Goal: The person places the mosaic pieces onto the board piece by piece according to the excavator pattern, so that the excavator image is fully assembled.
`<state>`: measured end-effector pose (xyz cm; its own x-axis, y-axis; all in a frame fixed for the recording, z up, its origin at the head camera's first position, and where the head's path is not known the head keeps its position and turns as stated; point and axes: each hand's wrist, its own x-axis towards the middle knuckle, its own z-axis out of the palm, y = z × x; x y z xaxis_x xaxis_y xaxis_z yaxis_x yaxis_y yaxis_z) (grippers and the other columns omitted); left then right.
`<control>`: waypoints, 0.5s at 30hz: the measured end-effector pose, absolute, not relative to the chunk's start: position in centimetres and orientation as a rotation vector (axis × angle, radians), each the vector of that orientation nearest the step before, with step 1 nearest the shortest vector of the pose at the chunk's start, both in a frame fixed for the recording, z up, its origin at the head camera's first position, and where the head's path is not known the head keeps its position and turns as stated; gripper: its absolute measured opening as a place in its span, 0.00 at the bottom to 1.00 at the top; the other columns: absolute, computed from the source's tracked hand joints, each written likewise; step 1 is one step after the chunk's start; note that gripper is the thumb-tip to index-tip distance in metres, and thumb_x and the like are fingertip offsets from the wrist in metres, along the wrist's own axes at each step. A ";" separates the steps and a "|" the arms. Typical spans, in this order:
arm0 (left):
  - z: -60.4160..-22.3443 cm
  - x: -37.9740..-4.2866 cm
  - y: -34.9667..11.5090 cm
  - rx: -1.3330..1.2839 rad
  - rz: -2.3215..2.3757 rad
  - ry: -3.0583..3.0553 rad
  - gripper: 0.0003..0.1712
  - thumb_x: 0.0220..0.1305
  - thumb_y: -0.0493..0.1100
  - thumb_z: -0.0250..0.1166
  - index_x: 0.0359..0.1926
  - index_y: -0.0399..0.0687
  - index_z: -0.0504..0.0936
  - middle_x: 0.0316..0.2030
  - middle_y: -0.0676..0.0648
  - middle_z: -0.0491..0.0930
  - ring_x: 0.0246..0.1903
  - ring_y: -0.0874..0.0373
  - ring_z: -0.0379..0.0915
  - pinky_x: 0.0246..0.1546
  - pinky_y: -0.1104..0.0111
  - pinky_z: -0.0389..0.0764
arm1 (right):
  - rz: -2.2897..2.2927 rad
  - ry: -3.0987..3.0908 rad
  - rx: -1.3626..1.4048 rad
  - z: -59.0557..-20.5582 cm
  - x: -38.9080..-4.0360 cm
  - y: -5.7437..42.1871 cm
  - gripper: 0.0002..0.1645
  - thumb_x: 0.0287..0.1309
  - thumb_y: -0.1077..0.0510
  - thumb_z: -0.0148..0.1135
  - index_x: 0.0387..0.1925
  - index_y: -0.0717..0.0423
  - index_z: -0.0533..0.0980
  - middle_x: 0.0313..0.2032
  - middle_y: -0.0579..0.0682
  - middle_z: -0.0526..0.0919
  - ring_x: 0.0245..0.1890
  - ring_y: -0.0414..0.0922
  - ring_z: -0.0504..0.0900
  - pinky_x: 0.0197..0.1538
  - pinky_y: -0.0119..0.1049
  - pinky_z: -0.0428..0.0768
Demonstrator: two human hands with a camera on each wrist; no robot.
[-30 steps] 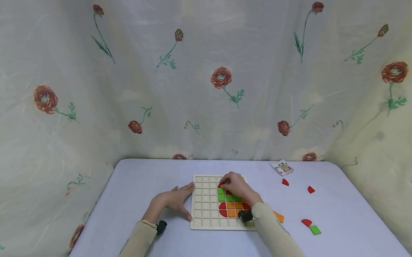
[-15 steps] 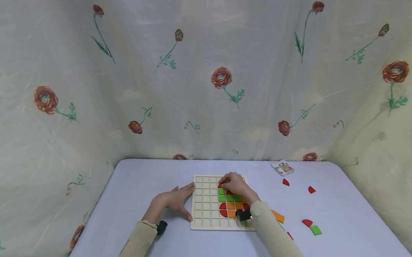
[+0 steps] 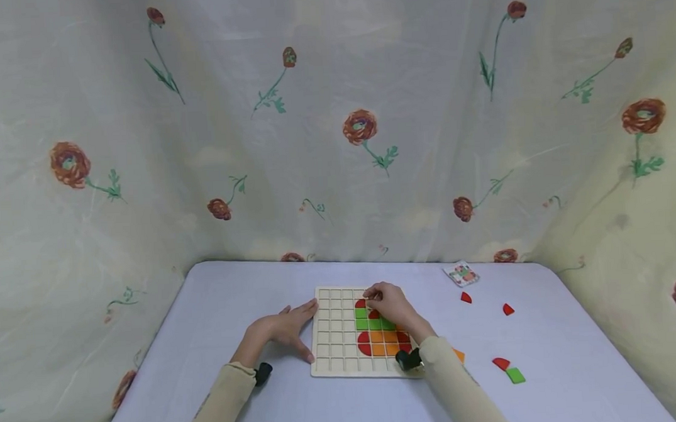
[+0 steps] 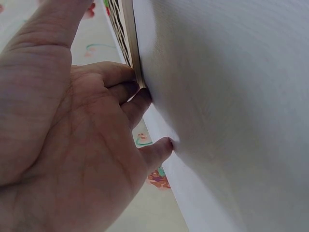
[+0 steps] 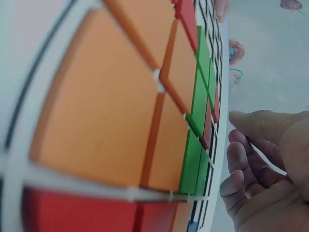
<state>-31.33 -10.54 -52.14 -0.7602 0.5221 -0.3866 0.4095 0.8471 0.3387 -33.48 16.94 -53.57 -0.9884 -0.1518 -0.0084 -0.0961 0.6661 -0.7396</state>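
Note:
A pale wooden grid board (image 3: 330,343) lies on the table. Coloured tiles fill part of its right side: green tiles (image 3: 368,324), orange tiles (image 3: 384,343) and red quarter-round tiles (image 3: 364,344). My left hand (image 3: 286,330) spreads its fingers and thumb along the board's left edge; in the left wrist view the fingertips touch that edge and the table. Over the upper right of the board hovers my right hand (image 3: 390,303), close to a red tile (image 3: 361,303). In the right wrist view its loosely bent fingers (image 5: 236,154) stand off the board, with nothing visible between them.
Right of the board lie loose red quarter-round pieces (image 3: 508,308), a green square (image 3: 515,375) and an orange piece (image 3: 460,355) partly behind the right sleeve. A patterned card (image 3: 461,273) sits near the table's back edge. A flowered curtain (image 3: 338,223) hangs behind.
My right hand has drawn slightly right, off the red tile at the upper part of the pattern, which now shows more fully. The left hand keeps its place at the board's edge.

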 end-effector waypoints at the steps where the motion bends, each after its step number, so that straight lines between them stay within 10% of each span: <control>1: -52.1 -31.3 -10.6 0.680 0.317 2.550 0.72 0.39 0.67 0.75 0.77 0.47 0.44 0.77 0.49 0.39 0.76 0.55 0.37 0.75 0.51 0.43 | -1.238 2.800 -0.221 -53.5 -33.5 16.9 0.08 0.60 0.61 0.63 0.42 0.55 0.82 0.37 0.48 0.82 0.35 0.44 0.73 0.41 0.34 0.77; 15: -52.0 -31.2 -10.6 0.686 0.338 2.548 0.72 0.39 0.67 0.75 0.76 0.46 0.44 0.77 0.49 0.39 0.76 0.54 0.37 0.75 0.51 0.43 | -1.210 2.844 -0.238 -52.5 -32.5 17.5 0.09 0.61 0.59 0.63 0.42 0.55 0.82 0.37 0.48 0.81 0.34 0.43 0.74 0.38 0.33 0.77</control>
